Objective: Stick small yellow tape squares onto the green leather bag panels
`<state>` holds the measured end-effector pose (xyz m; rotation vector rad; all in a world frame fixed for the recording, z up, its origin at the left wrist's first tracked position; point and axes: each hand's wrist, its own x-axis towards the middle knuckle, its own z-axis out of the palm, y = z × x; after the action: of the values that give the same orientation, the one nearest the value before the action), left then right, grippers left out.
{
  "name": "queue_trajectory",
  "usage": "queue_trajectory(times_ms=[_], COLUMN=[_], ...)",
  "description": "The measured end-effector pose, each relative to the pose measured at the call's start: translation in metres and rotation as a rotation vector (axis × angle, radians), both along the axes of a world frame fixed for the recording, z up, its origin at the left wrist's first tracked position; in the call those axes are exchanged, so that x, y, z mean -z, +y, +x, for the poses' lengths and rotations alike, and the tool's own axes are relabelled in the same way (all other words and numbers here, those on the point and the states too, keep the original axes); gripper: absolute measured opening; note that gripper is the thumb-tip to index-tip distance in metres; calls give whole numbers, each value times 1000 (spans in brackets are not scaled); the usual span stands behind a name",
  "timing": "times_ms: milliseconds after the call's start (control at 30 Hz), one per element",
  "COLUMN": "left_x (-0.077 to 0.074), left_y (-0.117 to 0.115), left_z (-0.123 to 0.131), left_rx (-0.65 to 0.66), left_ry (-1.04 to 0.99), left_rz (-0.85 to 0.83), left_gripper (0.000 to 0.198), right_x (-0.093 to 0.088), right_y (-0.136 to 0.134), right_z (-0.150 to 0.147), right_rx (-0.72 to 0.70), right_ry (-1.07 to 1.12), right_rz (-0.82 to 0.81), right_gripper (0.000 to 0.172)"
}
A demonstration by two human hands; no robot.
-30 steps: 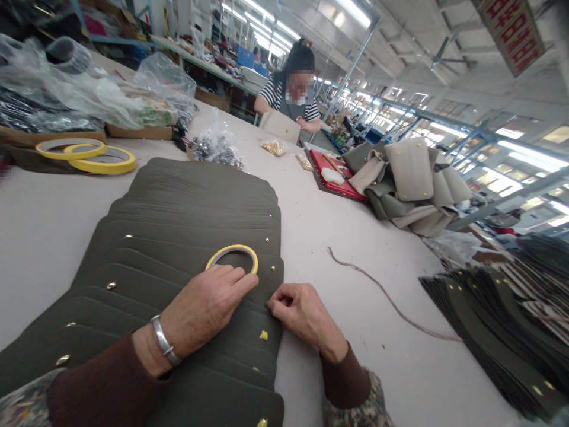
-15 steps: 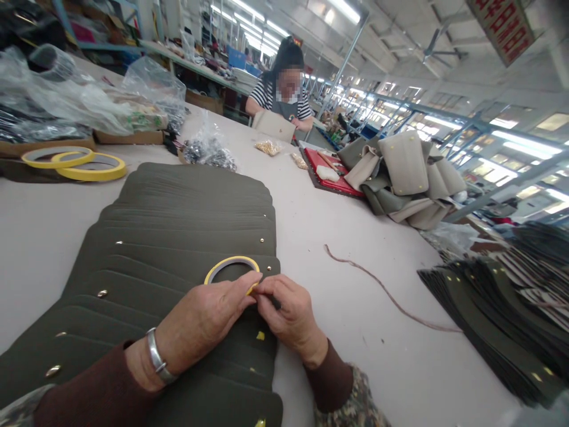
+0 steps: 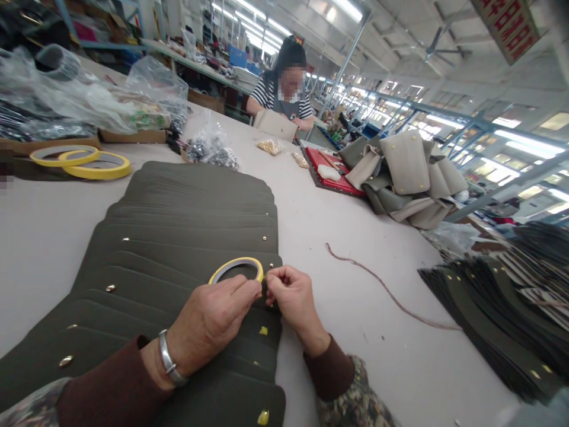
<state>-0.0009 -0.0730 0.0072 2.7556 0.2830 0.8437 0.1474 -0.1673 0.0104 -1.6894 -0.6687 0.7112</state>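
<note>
My left hand (image 3: 213,317) is closed around the near side of a yellow tape roll (image 3: 235,261), holding it tilted above the dark green panels. Close to its right, my right hand (image 3: 291,299) is pinched; a trace of yellow tape shows at its fingertips, mostly hidden. Beneath both hands lies an overlapping row of dark green leather-like panels (image 3: 178,222), fanned out on the table. Metal studs (image 3: 111,288) dot their left and right sides. Small yellow tape pieces (image 3: 264,330) stick to the right edges of the nearer panels.
Two yellow tape rolls (image 3: 95,172) lie at the left beside plastic bags (image 3: 102,107). Beige and green pieces (image 3: 404,163) are heaped near a red board (image 3: 317,163). A brown cord (image 3: 382,287) crosses the table (image 3: 338,367). Dark panels (image 3: 480,314) are stacked right. A co-worker (image 3: 284,89) sits opposite.
My hands, touching at the roll before, now have a small gap between them. The right hand has shifted slightly up and right; my left fingers have curled in more.
</note>
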Motion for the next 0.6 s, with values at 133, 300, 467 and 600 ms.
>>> queue_trajectory(times_ms=[133, 300, 467, 600], left_x=[-5, -13, -14, -11], left_y=[5, 8, 6, 8], left_z=[1, 2, 2, 3], left_rx=[-53, -45, -19, -22], left_ry=[241, 507, 530, 507], left_rz=[86, 81, 44, 42], left_gripper=[13, 14, 15, 14], right_x=[4, 9, 10, 10], right_y=[-3, -12, -15, -13], right_z=[24, 34, 29, 22], right_rx=[-4, -79, -145, -184], right_ry=[142, 178, -2, -294], right_rz=[-39, -61, -140, -175], right_gripper=[25, 32, 23, 15])
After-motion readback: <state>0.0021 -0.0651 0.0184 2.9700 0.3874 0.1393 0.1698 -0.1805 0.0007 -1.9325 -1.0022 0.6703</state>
